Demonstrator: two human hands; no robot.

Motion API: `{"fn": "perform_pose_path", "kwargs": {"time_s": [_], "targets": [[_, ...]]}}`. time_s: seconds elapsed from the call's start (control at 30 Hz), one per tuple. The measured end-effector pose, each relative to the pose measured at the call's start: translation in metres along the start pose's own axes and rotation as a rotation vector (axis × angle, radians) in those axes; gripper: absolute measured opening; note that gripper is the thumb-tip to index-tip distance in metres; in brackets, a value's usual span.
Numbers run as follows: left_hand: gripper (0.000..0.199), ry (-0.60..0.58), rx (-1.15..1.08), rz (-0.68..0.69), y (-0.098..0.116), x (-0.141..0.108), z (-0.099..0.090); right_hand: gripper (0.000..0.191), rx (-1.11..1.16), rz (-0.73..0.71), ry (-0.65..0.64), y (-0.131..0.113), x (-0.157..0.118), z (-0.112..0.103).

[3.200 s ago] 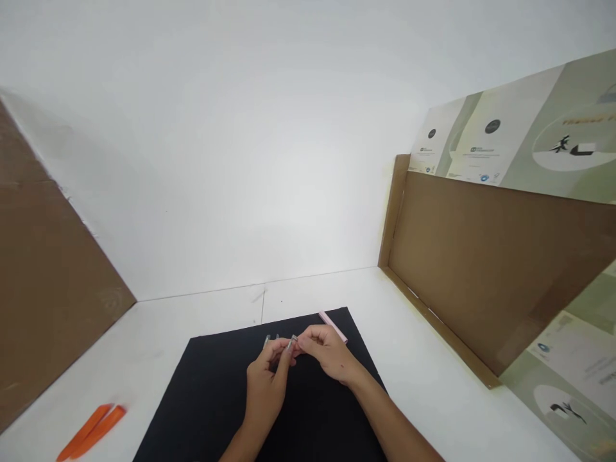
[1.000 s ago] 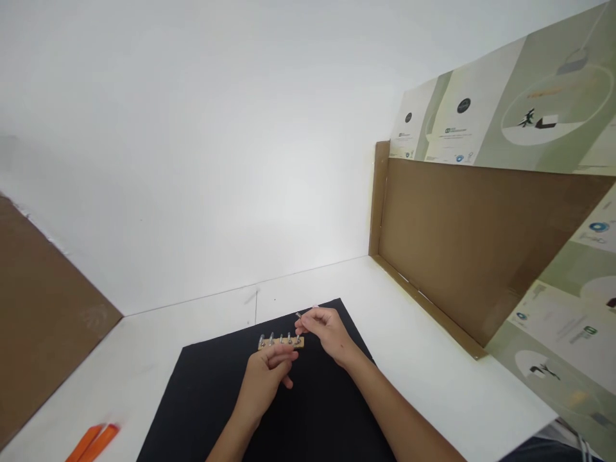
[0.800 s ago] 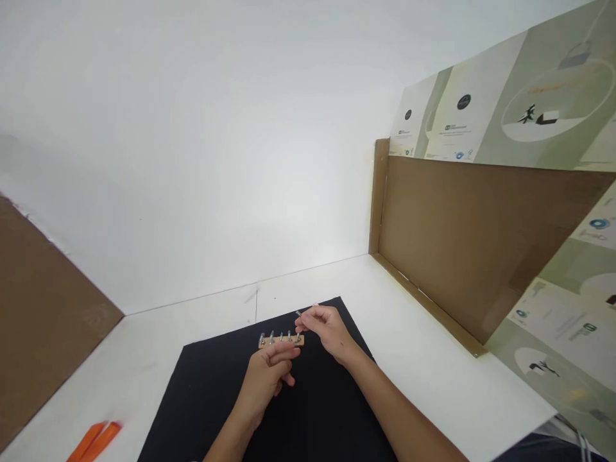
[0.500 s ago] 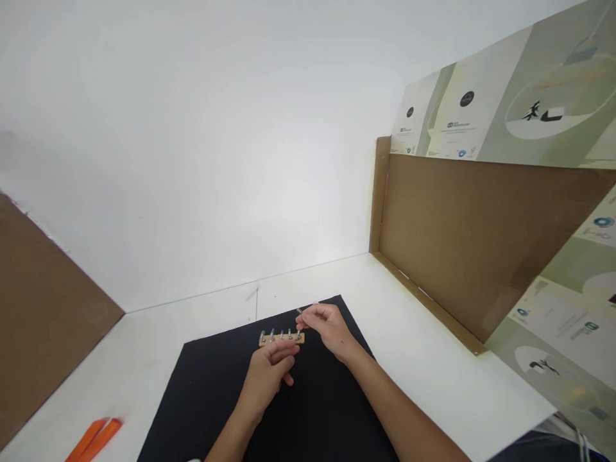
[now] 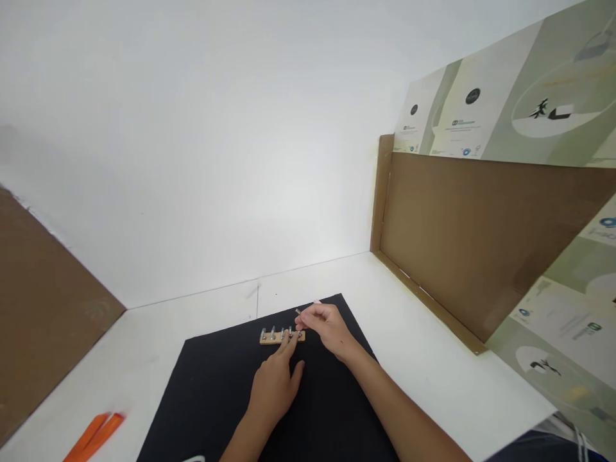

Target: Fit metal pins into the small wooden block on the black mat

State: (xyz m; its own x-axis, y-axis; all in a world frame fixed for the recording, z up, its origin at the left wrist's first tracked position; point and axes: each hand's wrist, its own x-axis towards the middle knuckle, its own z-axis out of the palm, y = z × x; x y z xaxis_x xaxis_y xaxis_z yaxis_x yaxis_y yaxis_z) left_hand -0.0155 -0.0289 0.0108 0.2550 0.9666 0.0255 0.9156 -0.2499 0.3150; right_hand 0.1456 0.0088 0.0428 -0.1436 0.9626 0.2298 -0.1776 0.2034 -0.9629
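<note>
A small pale wooden strip [image 5: 268,341] lies on the black mat [image 5: 216,385], with several shiny metal pieces like bolts [image 5: 273,333] standing upright in a row along it. My left hand [image 5: 275,383] is open; its outstretched fingertips rest on the strip toward its right end, with the thumb apart. Just above that end, my right hand [image 5: 326,326] is closed in a pinch on a small metal piece [image 5: 298,312], tilted, its tip showing past the fingers. The rest of that piece is hidden by the fingers, so I cannot tell its exact kind.
An orange strip-like object [image 5: 94,437] lies on the white table [image 5: 115,366] at the lower left. Brown cardboard panels stand at left [image 5: 48,321] and right [image 5: 471,237]. A white wall [image 5: 216,141] closes off the back. Part of a white object [image 5: 195,459] shows at the bottom edge.
My left hand has straightened its fingers and set them down on the wooden strip, where before they were curled in front of it. The right hand stays nearly still with the metal piece.
</note>
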Motion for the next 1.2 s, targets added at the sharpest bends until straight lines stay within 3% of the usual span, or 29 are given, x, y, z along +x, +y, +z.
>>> {"fn": "perform_pose_path", "kwargs": {"time_s": [0.17,0.5,0.73,0.9,1.1,1.2], "targets": [[0.056,-0.009,0.054,-0.002,-0.002,0.005,0.004,0.029,-0.068,-0.017,-0.005,0.001,-0.001,0.001],[0.059,0.016,-0.076,-0.004,-0.005,0.005,-0.001,0.033,-0.068,0.010,0.076,0.003,0.002,0.003],[0.059,0.016,-0.082,-0.029,-0.009,0.006,0.001,0.041,0.076,0.226,0.228,0.012,0.007,-0.002],[0.051,0.093,-0.222,0.015,-0.010,0.005,0.001,0.042,0.159,0.288,0.257,0.011,0.007,-0.004],[0.026,0.389,-0.503,0.013,-0.010,0.003,-0.007,0.041,0.152,0.182,0.279,0.008,0.008,-0.005],[0.019,0.446,-0.586,-0.049,-0.008,0.003,-0.010,0.042,0.157,0.187,0.278,0.005,0.008,-0.003]]}}
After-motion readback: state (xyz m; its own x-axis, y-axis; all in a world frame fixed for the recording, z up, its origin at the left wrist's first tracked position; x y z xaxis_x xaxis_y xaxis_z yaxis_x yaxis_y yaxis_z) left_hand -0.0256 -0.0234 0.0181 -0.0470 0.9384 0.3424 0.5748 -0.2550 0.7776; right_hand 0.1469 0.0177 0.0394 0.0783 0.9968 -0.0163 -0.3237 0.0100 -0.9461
